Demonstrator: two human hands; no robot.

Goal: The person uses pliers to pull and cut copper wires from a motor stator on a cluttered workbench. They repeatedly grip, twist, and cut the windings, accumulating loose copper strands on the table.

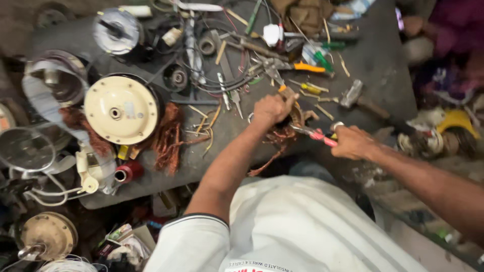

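Observation:
My left hand (271, 109) is clenched on a small motor stator (296, 115) with tangled copper wire (280, 137) spilling from it, at the near edge of a dark workbench (373, 55). My right hand (353, 142) grips pink-handled pliers (316, 134), their jaws pointing left into the copper winding just under my left hand. The stator is mostly hidden by my left fist.
A cream round motor cover (121, 109) lies left with loose copper wire (168, 136) beside it. Screwdrivers, orange-handled pliers (297, 66), a hammer (359, 97) and cables litter the bench's far side. More motor parts sit at far left and on the floor.

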